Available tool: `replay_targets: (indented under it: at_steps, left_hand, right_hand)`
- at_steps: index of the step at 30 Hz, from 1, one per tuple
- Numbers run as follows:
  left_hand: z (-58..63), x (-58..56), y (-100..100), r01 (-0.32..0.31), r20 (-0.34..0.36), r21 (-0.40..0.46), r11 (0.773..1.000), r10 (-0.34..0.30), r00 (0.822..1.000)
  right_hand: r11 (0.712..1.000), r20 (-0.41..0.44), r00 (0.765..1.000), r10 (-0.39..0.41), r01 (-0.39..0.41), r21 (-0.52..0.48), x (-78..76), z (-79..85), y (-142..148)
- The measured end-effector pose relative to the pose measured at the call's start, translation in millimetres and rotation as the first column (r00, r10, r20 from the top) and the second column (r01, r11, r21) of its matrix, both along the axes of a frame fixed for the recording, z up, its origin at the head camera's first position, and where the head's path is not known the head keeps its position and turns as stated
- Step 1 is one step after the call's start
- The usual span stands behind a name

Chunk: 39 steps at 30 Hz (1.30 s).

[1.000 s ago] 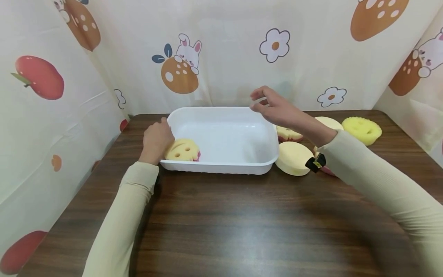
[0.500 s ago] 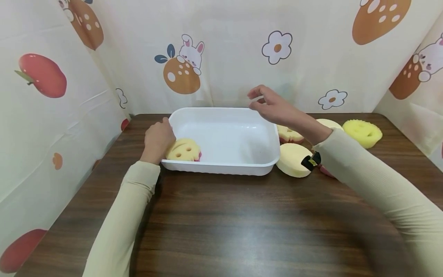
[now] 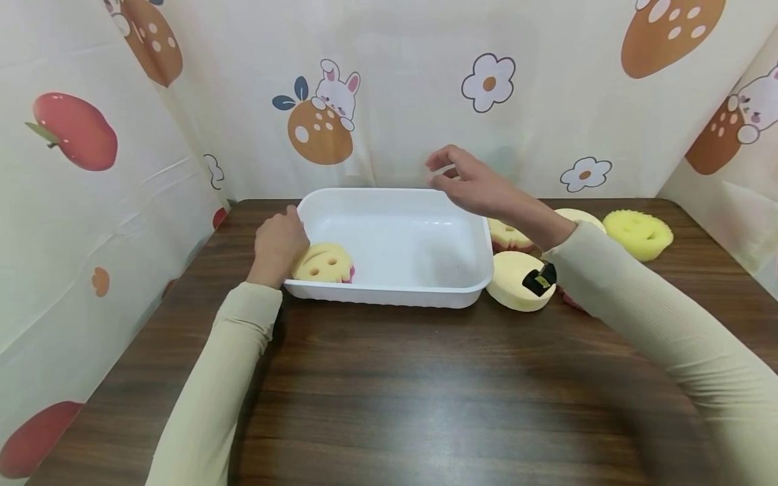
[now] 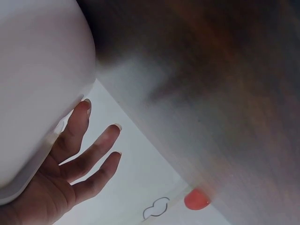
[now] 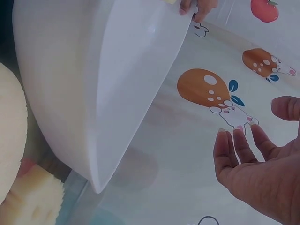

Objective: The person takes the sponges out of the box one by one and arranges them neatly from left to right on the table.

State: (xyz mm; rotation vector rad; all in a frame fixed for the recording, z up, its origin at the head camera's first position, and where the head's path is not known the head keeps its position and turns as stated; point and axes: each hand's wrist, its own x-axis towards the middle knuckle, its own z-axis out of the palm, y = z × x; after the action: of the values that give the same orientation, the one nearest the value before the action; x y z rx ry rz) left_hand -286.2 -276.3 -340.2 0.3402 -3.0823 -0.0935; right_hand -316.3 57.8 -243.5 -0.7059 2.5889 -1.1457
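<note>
A white rectangular plastic tray point(image 3: 389, 294) sits on the dark wooden table. My left hand point(image 3: 279, 241) grips its left rim; in the left wrist view the fingers point(image 4: 93, 152) reach down along the outer wall, the thumb hidden behind the rim. Just beside that hand, a pale yellow and pink smiley-face sponge point(image 3: 323, 263) lies in the tray's near left corner. My right hand point(image 3: 477, 182) hovers above the far right corner with loosely bent fingers. Nothing is between them in the right wrist view, where the tray's outer wall point(image 5: 56, 93) rises on the left.
Right of the tray lie a round cream sponge point(image 3: 515, 287), a face-shaped sponge point(image 3: 506, 236), another round sponge point(image 3: 580, 217) and a bright yellow smiley scrubber point(image 3: 638, 234). My right sleeve point(image 3: 644, 304) partly covers a pink-edged item. Printed cloth point(image 3: 413, 101) hangs behind the table.
My right hand has drifted slightly left above the tray's far rim, its forearm following. The left hand, tray and sponges keep their places; the view has shifted a little.
</note>
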Motion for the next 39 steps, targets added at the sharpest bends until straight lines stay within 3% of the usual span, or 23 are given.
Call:
replay_targets:
  at_steps: [22,39]
  left_hand:
    - [0.1,-1.1,-1,-0.012,0.007,-0.001,1.0,0.012,1.0]
    - [-4.5,-4.1,-2,0.005,-0.027,-0.028,1.0,-0.006,1.0]
  right_hand:
    - [0.998,-0.062,0.997,0.055,-0.055,-0.004,-1.2,5.6,-15]
    - [0.999,-0.079,0.996,0.042,-0.041,0.003,-5.7,11.3,-36]
